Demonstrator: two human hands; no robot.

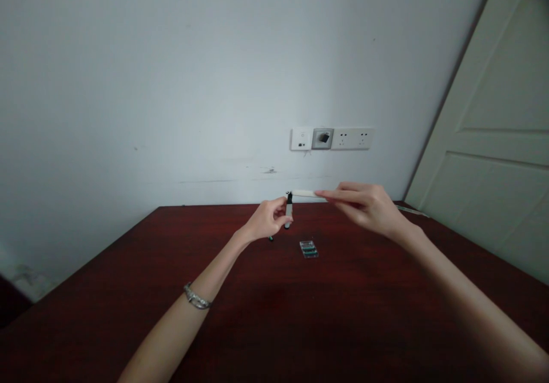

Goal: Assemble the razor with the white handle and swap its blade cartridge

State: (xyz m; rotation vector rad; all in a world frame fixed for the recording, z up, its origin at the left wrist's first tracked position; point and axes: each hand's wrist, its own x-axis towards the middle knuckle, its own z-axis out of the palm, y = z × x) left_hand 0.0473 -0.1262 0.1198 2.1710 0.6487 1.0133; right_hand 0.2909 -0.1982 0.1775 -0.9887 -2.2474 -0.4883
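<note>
Between the fingers and thumb of my left hand [269, 218] is a small upright device [289, 212], light grey with a black top and bottom end. My right hand [366, 203] pinches one end of a slim white stick [304, 193], held level, its left end at the top of the device. Whether the two pieces touch or are joined, I cannot tell. A small clear case [309, 249] with dark green items inside lies on the table below the hands. Just under my left hand shows a small dark and green object [270, 238], partly hidden.
The dark red table [266, 326] meets a pale wall [214, 86] at its far edge. Sockets and switches [351, 138] are set in that wall. A panelled door [501, 137] stands at the right. A thin pale strip [412, 210] lies near the table's far right edge.
</note>
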